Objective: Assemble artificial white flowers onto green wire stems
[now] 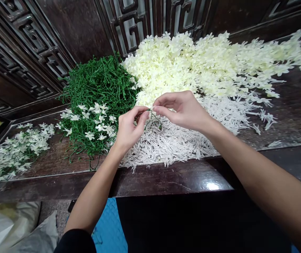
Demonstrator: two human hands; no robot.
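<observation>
My left hand [129, 127] and my right hand [180, 109] meet above the middle of a dark wooden table [166, 177]. Both are closed in a pinch on a thin green plastic stem [150, 117] held between them. The stem's far end hangs down between the hands. Under them lies a heap of white plastic spikes [177, 142]. A pile of loose green stems [100, 82] lies to the left, with several finished stems bearing small white flowers [96, 123] on its near side.
A big heap of cream artificial flower petals [205, 65] fills the back right of the table. More assembled flower sprigs [13, 154] lie at the far left. Carved dark wood panels [31, 42] stand behind. White bags [10, 228] lie on the floor at lower left.
</observation>
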